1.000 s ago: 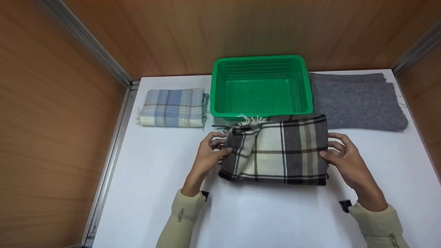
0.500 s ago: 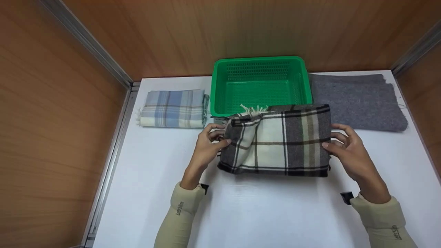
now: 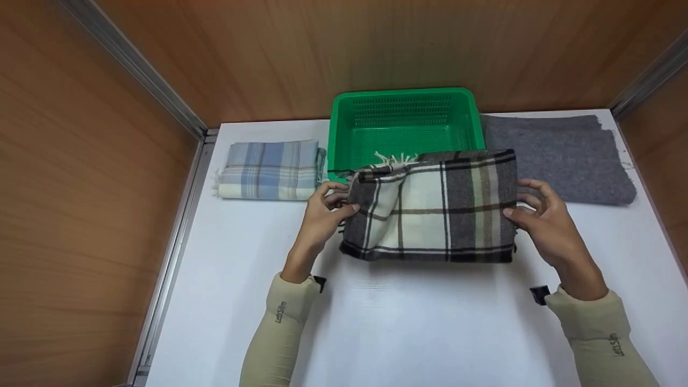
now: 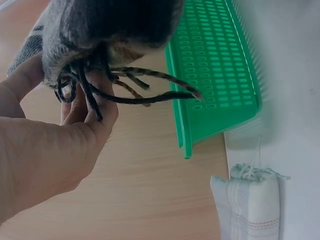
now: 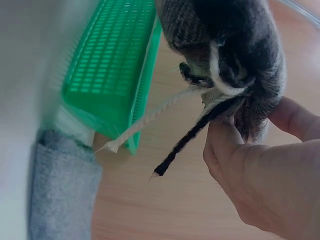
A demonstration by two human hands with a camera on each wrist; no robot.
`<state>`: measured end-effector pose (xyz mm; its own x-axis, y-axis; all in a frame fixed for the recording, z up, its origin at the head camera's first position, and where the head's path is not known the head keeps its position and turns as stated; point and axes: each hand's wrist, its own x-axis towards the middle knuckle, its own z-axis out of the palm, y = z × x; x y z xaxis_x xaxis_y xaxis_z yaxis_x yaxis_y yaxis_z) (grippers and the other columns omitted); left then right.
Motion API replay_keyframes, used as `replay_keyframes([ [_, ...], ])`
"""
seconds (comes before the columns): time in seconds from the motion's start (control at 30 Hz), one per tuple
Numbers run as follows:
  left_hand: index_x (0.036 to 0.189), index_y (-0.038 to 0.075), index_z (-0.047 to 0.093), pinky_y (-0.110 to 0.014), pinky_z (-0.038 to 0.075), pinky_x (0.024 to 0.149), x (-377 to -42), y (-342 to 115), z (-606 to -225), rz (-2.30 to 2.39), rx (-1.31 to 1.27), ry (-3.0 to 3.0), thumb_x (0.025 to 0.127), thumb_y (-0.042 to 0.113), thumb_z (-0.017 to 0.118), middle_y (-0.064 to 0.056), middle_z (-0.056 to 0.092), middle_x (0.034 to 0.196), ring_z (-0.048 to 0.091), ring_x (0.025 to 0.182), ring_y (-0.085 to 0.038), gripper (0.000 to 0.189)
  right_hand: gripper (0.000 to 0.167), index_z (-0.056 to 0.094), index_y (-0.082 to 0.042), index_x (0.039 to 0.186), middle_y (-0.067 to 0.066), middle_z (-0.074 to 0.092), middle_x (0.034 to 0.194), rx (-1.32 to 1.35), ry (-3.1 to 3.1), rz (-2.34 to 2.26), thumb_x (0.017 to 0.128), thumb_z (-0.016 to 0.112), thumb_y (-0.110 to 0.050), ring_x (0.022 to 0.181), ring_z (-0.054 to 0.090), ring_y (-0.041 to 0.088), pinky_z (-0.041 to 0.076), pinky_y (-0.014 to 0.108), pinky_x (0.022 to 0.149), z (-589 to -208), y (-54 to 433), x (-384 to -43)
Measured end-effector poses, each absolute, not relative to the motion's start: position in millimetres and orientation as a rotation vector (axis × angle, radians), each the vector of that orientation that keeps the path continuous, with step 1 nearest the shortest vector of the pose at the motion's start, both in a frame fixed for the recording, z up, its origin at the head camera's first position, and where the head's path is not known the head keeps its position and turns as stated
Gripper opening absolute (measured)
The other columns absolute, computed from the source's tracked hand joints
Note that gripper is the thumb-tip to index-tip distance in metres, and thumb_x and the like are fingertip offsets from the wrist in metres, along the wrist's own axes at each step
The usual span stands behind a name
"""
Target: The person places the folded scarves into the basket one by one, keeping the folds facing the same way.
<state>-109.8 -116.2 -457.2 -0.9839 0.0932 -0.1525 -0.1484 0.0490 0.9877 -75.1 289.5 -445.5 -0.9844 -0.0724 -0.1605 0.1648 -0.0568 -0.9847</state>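
Note:
Between my hands is a folded plaid scarf [image 3: 424,209] in dark grey, cream and tan, with short white fringe at its far edge. My left hand [image 3: 322,220] pinches its left end, thumb on top and fingers beneath; dark tassels [image 4: 145,97] dangle there in the left wrist view. At the other end my right hand [image 3: 543,231] grips the scarf the same way, with a white and a black tassel [image 5: 187,140] hanging near the fingers. The scarf is held up over the table and overlaps the near rim of a green plastic basket [image 3: 403,98] in the head view.
Left of the basket lies a folded blue and cream plaid cloth [image 3: 269,169]. A folded grey cloth [image 3: 559,161] lies on its right. All stand on a white table [image 3: 419,333], with a wooden panel [image 3: 279,54] behind and others at the sides.
Both hands have carried the plaid scarf forward and up toward the green basket, so it now covers the near rim. The grip on each end is unchanged.

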Motion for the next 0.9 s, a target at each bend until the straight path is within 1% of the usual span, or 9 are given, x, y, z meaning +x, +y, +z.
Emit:
replay_keyframes([
  [0.13, 0.125, 0.003, 0.058, -0.029, 0.048, 0.069, -115, -117, -455, 2.047, -0.076, 2.149, 0.093, -0.003, 0.071, -0.015, 0.075, 0.112, 0.063, 0.092, -0.019, 0.035, 0.048, 0.042, -0.022, 0.140, 0.005, 0.045, 0.129, 0.107, 2.061, -2.139, 0.103, 0.061, 0.004, 0.100, 0.058, 0.007, 0.052, 0.018, 0.080, -444, 290, -81],
  [0.23, 0.125, 0.004, 0.058, -0.029, 0.046, 0.068, -119, -117, -452, 2.058, -0.080, 2.152, 0.093, -0.004, 0.071, -0.013, 0.075, 0.110, 0.063, 0.091, -0.018, 0.035, 0.048, 0.042, -0.023, 0.141, 0.004, 0.039, 0.133, 0.115, 2.069, -2.120, 0.104, 0.060, 0.003, 0.107, 0.052, 0.009, 0.051, 0.017, 0.083, -443, 291, -86],
  [0.37, 0.124, 0.004, 0.058, -0.029, 0.046, 0.069, -124, -118, -450, 2.089, -0.085, 2.132, 0.094, -0.004, 0.070, -0.010, 0.076, 0.106, 0.061, 0.087, -0.017, 0.034, 0.049, 0.040, -0.023, 0.142, 0.004, 0.038, 0.134, 0.130, 2.065, -2.112, 0.104, 0.060, 0.002, 0.110, 0.050, 0.010, 0.051, 0.017, 0.084, -443, 292, -93],
  [0.53, 0.122, 0.005, 0.057, -0.029, 0.049, 0.071, -131, -119, -448, 2.129, -0.104, 2.089, 0.093, -0.006, 0.071, -0.005, 0.075, 0.100, 0.064, 0.087, -0.016, 0.033, 0.049, 0.041, -0.023, 0.140, 0.005, 0.039, 0.130, 0.137, 2.015, -2.163, 0.104, 0.060, 0.004, 0.100, 0.052, 0.007, 0.050, 0.018, 0.080, -443, 293, -101],
  [0.63, 0.120, 0.006, 0.057, -0.029, 0.050, 0.072, -136, -119, -447, 2.146, -0.114, 2.063, 0.093, -0.006, 0.071, -0.003, 0.074, 0.097, 0.065, 0.087, -0.015, 0.033, 0.048, 0.043, -0.022, 0.138, 0.005, 0.043, 0.125, 0.135, 1.969, -2.214, 0.103, 0.060, 0.005, 0.095, 0.054, 0.008, 0.050, 0.018, 0.078, -444, 293, -106],
  [0.77, 0.117, 0.006, 0.056, -0.029, 0.049, 0.072, -143, -120, -447, 2.151, -0.120, 2.054, 0.094, -0.006, 0.070, -0.002, 0.073, 0.095, 0.063, 0.084, -0.015, 0.030, 0.048, 0.044, -0.020, 0.138, 0.005, 0.048, 0.122, 0.119, 1.937, -2.254, 0.102, 0.061, 0.007, 0.092, 0.057, 0.008, 0.051, 0.019, 0.075, -443, 293, -112],
  [0.9, 0.116, 0.006, 0.055, -0.028, 0.047, 0.071, -150, -120, -447, 2.151, -0.131, 2.056, 0.095, -0.006, 0.069, -0.002, 0.071, 0.095, 0.059, 0.079, -0.014, 0.029, 0.047, 0.043, -0.021, 0.138, 0.005, 0.047, 0.122, 0.117, 1.929, -2.251, 0.103, 0.061, 0.005, 0.087, 0.056, 0.007, 0.049, 0.020, 0.071, -441, 294, -119],
])
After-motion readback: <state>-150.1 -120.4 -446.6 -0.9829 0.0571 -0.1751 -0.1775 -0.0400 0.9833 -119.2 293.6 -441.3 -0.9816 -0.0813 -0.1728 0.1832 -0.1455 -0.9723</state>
